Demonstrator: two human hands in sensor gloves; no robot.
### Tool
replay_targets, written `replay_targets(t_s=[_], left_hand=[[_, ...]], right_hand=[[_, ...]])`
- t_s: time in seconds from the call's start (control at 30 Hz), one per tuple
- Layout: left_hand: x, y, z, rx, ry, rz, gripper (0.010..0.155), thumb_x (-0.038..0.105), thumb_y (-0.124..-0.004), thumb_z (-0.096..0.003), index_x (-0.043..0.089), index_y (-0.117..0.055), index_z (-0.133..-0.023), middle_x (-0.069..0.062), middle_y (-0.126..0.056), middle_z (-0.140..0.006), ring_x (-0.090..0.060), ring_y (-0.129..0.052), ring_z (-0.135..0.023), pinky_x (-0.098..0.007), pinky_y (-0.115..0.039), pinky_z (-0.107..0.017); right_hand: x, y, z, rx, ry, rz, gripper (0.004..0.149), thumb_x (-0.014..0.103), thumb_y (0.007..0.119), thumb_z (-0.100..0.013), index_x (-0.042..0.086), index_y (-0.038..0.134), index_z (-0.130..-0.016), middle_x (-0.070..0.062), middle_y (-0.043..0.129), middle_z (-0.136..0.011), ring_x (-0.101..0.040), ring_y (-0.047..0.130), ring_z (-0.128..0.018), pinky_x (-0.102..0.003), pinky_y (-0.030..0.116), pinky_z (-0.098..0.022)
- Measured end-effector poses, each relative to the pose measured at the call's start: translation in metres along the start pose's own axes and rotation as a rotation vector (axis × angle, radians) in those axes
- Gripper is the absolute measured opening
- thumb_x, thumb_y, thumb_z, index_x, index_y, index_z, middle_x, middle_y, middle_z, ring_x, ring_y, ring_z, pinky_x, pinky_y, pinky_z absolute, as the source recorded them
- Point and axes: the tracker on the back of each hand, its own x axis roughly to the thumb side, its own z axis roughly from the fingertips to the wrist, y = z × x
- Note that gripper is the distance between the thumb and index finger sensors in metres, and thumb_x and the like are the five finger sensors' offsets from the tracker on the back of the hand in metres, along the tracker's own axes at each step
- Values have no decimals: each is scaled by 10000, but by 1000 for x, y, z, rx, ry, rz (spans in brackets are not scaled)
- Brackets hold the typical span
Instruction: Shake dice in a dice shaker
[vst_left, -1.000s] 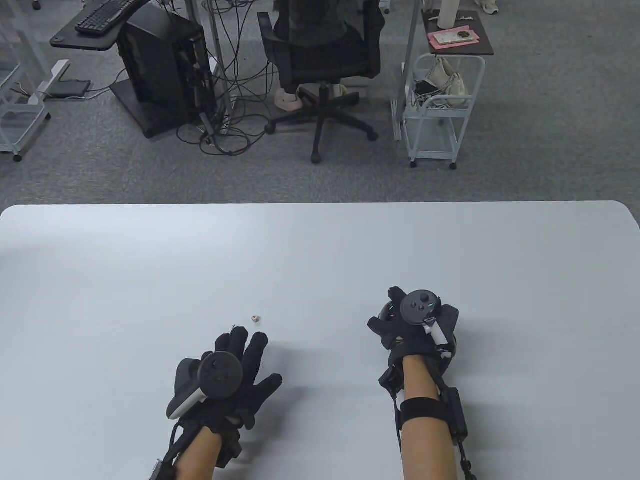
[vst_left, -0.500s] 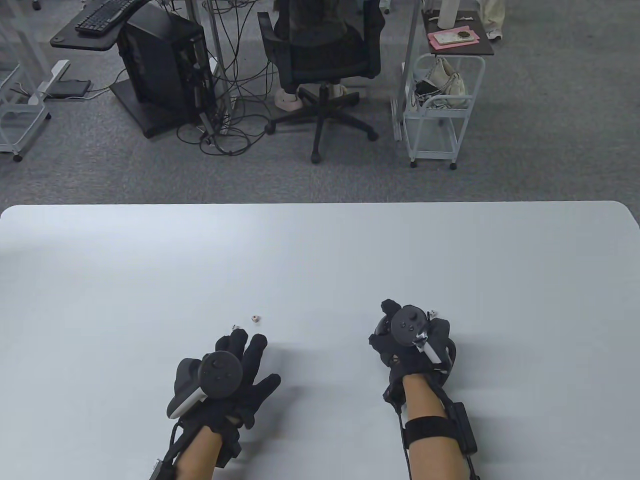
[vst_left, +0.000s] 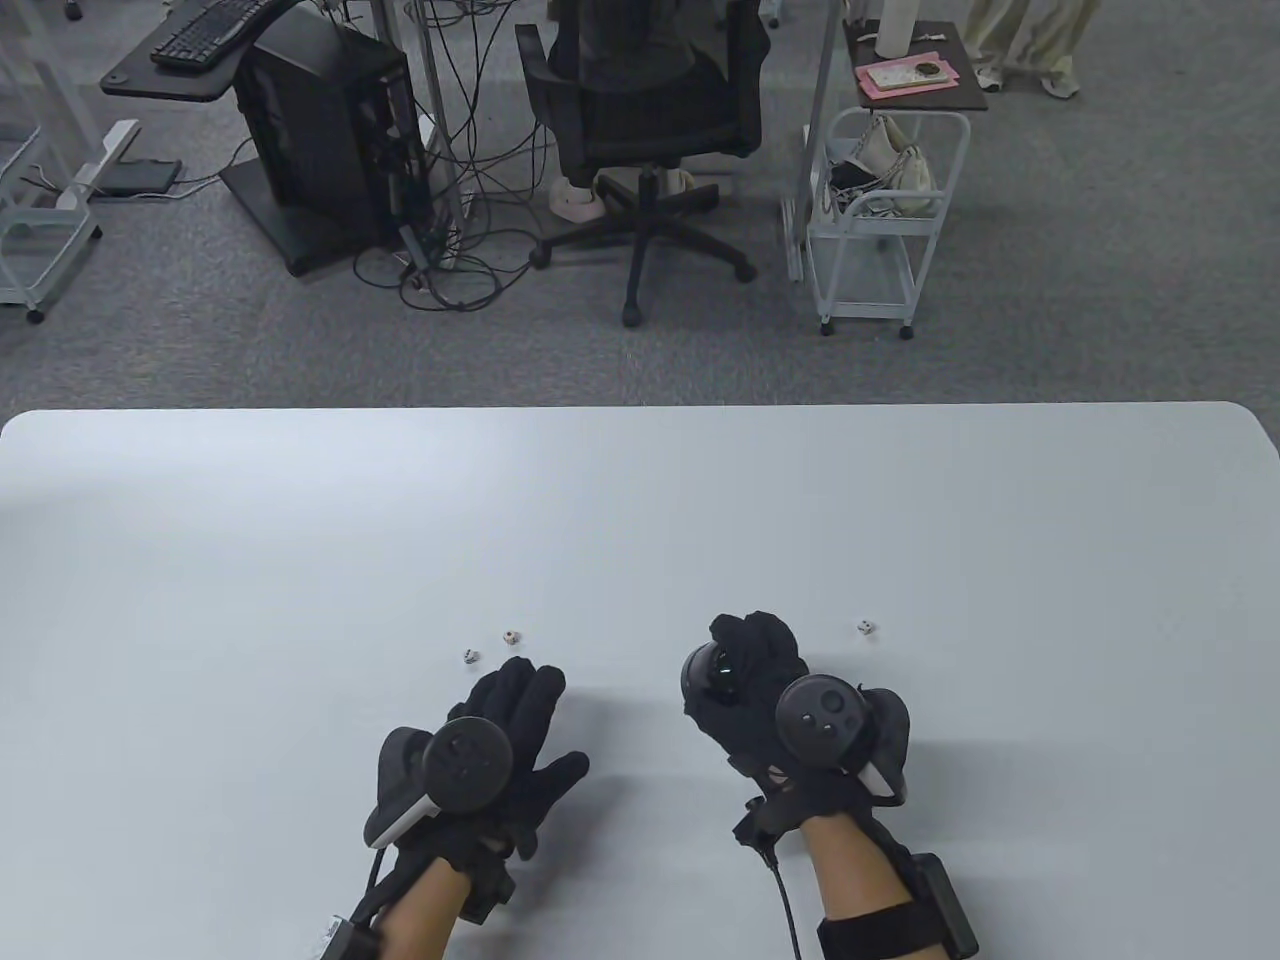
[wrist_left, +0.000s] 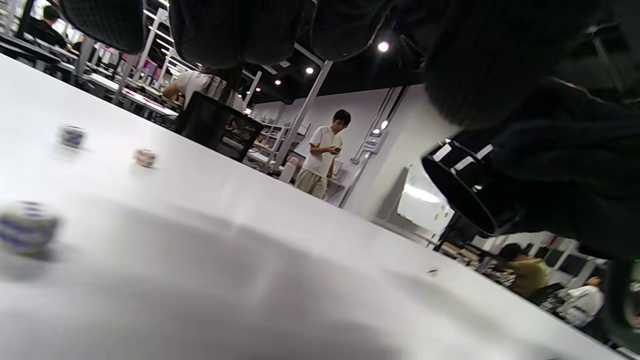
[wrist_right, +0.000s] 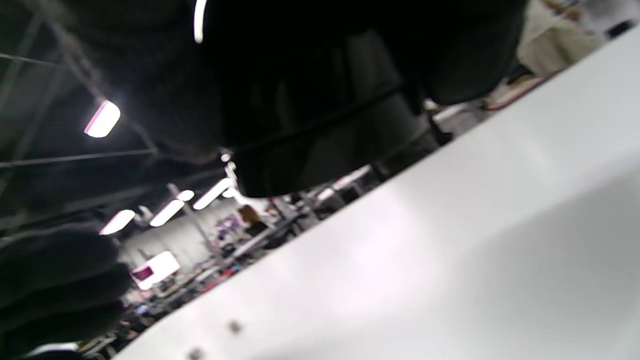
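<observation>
My right hand (vst_left: 752, 662) grips a black dice shaker cup (vst_left: 708, 668) and holds it tilted just above the white table (vst_left: 640, 500); the cup's open rim also shows in the left wrist view (wrist_left: 462, 192), and it fills the right wrist view as a dark shape (wrist_right: 320, 95). My left hand (vst_left: 528, 692) is open and lies flat with its fingers stretched out. Two small white dice (vst_left: 511, 636) (vst_left: 471, 656) lie just beyond its fingertips. Another die (vst_left: 866, 627) lies to the right of my right hand. The left wrist view shows three blurred dice (wrist_left: 145, 157) (wrist_left: 72, 136) (wrist_left: 26, 231).
Beyond the table's far edge stand an office chair (vst_left: 650, 110), a computer tower (vst_left: 330, 140) with loose cables, and a white wire cart (vst_left: 880, 220). Bare white table stretches to the far side and to both sides.
My right hand has moved the cup left and toward me, uncovering the die on the right. My left hand has shifted a little right, uncovering a die at its fingertips.
</observation>
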Motion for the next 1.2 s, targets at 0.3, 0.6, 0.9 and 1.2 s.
replay_targets(t_s=[0.3, 0.6, 0.9, 1.2], left_hand=[[31, -7, -25, -163, -37, 128, 1017, 626, -866, -454, 267, -194, -1128, -203, -311, -1196, -496, -436, -1082, -728, -500, -692], [32, -31, -31, -66, -63, 175, 1063, 612, -898, -432, 225, -174, -1108, -190, -348, -1178, -466, -512, -1065, -706, -546, -690], [28, -33, -27, -11, -107, 40, 1076, 680, -900, -386, 207, -250, -1101, -169, -439, -1158, -441, -584, -1049, -693, -585, -682], [24, -35, -26, -22, -121, 91, 1080, 702, -907, -368, 193, -293, -1096, -163, -493, -1145, -431, -637, -1034, -690, -621, -667]], right_hand=[[16, 7, 4, -25, -112, -139, 775, 477, 901, -516, 336, 392, -1083, -258, 400, -1101, -574, 697, -905, -645, 741, -603], [14, 22, 5, 58, -105, -259, 779, 474, 906, -512, 327, 401, -1086, -259, 406, -1100, -581, 702, -899, -645, 744, -597], [23, 31, 6, 117, -112, -251, 777, 478, 912, -507, 318, 423, -1088, -263, 428, -1095, -582, 723, -883, -639, 758, -583], [25, 32, 7, 160, -100, -244, 776, 485, 908, -509, 311, 431, -1095, -268, 441, -1093, -579, 740, -869, -636, 764, -575]])
